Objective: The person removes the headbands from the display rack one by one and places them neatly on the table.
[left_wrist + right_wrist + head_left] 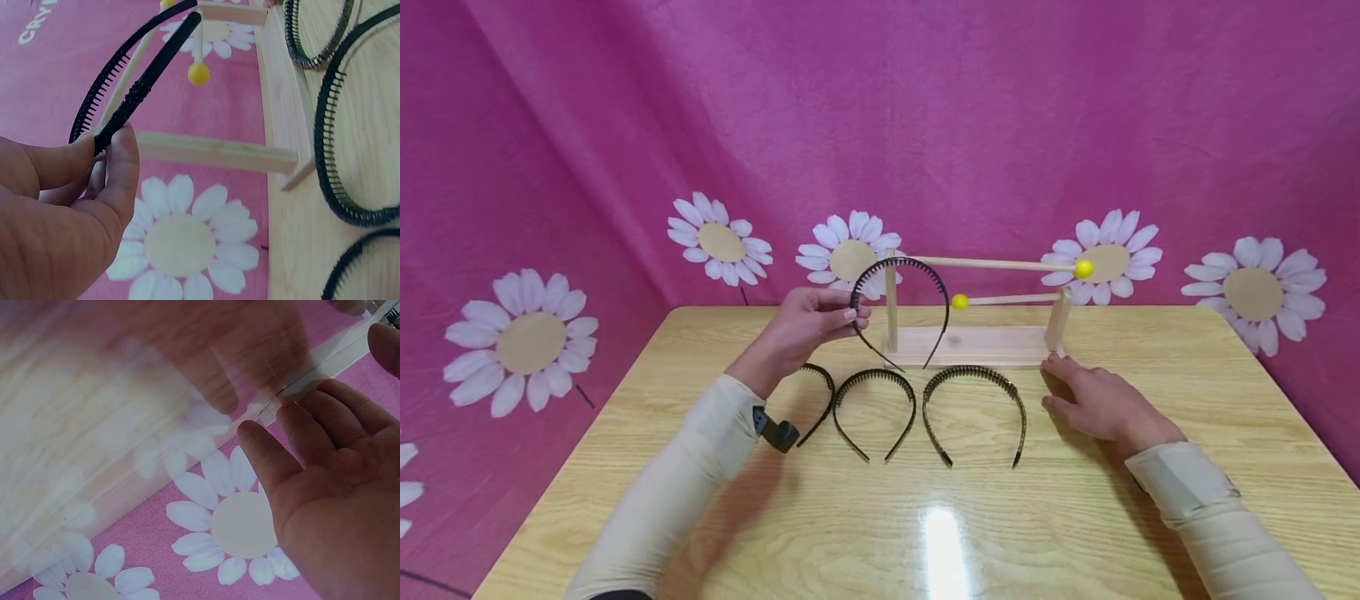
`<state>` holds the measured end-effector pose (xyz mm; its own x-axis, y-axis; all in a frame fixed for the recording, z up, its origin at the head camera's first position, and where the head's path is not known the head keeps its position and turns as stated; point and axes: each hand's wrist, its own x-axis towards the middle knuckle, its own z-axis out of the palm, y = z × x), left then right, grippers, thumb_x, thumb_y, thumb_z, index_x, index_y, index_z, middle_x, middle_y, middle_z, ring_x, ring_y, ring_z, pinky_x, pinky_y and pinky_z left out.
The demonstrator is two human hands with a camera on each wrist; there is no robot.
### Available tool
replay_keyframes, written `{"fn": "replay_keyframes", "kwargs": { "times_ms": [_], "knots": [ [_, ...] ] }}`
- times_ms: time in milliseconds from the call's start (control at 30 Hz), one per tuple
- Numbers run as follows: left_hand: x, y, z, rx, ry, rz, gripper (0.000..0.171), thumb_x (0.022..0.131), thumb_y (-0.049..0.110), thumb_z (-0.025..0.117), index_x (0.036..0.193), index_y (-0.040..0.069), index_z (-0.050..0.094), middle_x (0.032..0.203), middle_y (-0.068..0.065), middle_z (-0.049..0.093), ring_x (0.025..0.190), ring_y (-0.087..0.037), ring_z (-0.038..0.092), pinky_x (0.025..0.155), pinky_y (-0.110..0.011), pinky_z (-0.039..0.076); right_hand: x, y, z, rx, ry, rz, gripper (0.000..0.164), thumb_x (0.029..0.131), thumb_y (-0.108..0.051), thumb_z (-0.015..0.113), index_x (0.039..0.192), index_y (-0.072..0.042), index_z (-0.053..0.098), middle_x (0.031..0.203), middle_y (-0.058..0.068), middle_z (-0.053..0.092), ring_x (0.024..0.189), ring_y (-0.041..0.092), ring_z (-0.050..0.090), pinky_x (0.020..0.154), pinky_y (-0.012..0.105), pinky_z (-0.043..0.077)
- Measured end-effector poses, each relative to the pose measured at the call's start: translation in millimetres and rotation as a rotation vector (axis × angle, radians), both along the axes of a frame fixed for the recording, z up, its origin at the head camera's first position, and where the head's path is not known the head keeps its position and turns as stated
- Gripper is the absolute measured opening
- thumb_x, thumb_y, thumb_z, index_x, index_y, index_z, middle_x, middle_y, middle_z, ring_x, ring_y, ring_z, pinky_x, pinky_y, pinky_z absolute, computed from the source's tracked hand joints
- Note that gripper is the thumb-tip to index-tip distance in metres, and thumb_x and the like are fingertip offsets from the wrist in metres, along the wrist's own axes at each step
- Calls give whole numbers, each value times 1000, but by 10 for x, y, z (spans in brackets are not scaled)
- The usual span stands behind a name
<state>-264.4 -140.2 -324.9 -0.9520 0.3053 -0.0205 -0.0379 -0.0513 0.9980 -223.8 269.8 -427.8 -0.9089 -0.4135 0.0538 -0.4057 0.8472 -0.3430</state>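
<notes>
My left hand (808,325) pinches a black toothed headband (901,261) by one side between thumb and fingers, holding it upright in front of the left post of a wooden stand (985,343). The left wrist view shows the grip on the band (140,90) up close, its ends pointing away from the palm. My right hand (1101,404) has its fingers stretched out, with fingertips right at the right end of the stand's base. In the right wrist view those fingers (269,450) are extended with nothing between them.
Three more headbands lie in a row before the stand: a black one (827,385) partly behind the left wrist, another black one (874,373) and a brownish one (973,372). Two rods tipped with yellow balls (1083,268) extend from the posts. A pink flowered curtain (985,125) hangs behind.
</notes>
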Motion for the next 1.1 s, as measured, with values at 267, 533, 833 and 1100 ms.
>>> {"fn": "replay_keyframes", "kwargs": {
  "times_ms": [267,533,833,1100],
  "knots": [
    [16,-189,-63,-47,-30,30,30,99,-11,54,128,-18,56,110,-25,69,96,-20,70,92,-35,55,2,14,-7,-7,0,3,56,96,-24,67,144,-1,49,136,29,56,111,48,61,94,64,46],
    [18,-395,-116,-113,-25,29,30,100,-10,52,129,-18,55,112,-27,67,100,-24,70,93,-35,55,-8,7,3,-4,-2,11,56,96,-23,67,144,0,49,137,31,54,114,49,59,96,65,45],
    [14,-593,-130,-131,-56,56,31,99,-10,53,130,-18,54,112,-26,69,94,-20,71,91,-35,55,-3,20,-2,-18,3,21,55,96,-22,67,143,-1,49,134,29,57,112,47,61,96,64,45],
    [15,-768,-192,-170,-91,100,33,100,-8,53,131,-19,52,106,-16,72,94,-17,71,92,-33,55,-15,27,-17,-17,-3,24,56,96,-22,68,144,0,48,137,29,55,114,49,59,97,64,44]
  ]
}}
